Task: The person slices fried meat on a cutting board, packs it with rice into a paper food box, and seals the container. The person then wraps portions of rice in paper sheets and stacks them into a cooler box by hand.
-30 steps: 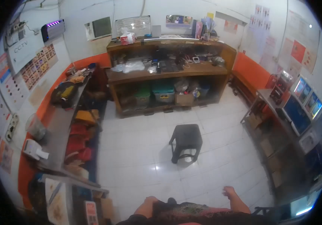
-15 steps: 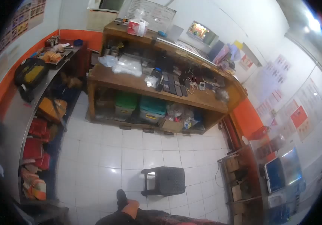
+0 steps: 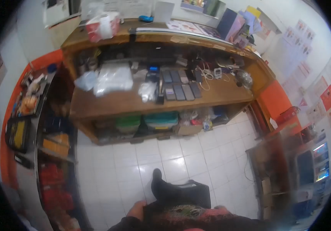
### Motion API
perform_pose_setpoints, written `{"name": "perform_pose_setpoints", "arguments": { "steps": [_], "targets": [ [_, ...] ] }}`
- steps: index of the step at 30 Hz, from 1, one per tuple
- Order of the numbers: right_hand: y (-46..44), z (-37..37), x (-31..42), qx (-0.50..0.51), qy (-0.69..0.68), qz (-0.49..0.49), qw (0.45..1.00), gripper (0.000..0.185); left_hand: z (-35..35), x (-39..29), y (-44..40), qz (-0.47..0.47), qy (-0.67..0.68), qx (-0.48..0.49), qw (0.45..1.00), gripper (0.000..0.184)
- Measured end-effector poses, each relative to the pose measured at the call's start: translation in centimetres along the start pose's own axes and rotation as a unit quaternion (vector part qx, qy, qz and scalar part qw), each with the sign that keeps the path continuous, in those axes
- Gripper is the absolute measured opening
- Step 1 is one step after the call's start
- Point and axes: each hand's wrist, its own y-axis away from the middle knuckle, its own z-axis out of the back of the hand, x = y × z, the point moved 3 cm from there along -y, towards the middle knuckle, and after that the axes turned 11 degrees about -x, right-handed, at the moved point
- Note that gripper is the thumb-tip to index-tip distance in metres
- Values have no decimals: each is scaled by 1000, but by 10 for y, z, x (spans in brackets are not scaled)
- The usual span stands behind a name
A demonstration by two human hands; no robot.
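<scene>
My left hand (image 3: 137, 210) is low in the view beside my body, near my dark-clothed leg (image 3: 158, 188); its fingers are blurred and partly hidden. Only a small part of my right hand (image 3: 222, 210) shows at the other side of my patterned top (image 3: 188, 215). I see nothing held in either hand, but their grip is unclear. A dark plastic stool (image 3: 202, 193) stands on the tiles just ahead, partly covered by my leg and top. Farther forward, several phones (image 3: 179, 91) lie in rows on the wooden counter's shelf (image 3: 111, 102).
White plastic packs (image 3: 113, 79), cables (image 3: 207, 73) and a clear bag (image 3: 148, 91) lie along the shelf. Lidded green (image 3: 128, 122) and teal (image 3: 160, 118) bins sit below. A metal side table (image 3: 32, 142) runs along the left; a cabinet (image 3: 267, 173) stands at right.
The counter appears closer and the view has shifted. My leg has stepped forward beside the stool, now covering part of it. My right hand has come into view at the lower edge.
</scene>
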Motion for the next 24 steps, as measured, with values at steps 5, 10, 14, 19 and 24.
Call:
{"name": "perform_pose_setpoints", "arguments": {
  "steps": [5,10,14,19,24],
  "targets": [
    [-240,115,113,-48,-416,-172,891,29,150,-63,-66,14,-149,-5,989,43],
    [-399,269,306,-126,-420,-104,893,34,238,-176,-94,-34,-127,-92,987,34],
    [-453,319,386,-125,-430,-60,892,34,276,-248,-134,-134,-151,-170,965,32],
    [-482,303,391,-107,-416,-126,894,31,391,-328,-132,-54,-134,-115,983,33],
    [-510,320,383,-126,-444,-215,861,29,423,-328,-227,-166,-151,-69,972,36]
  ]
}}
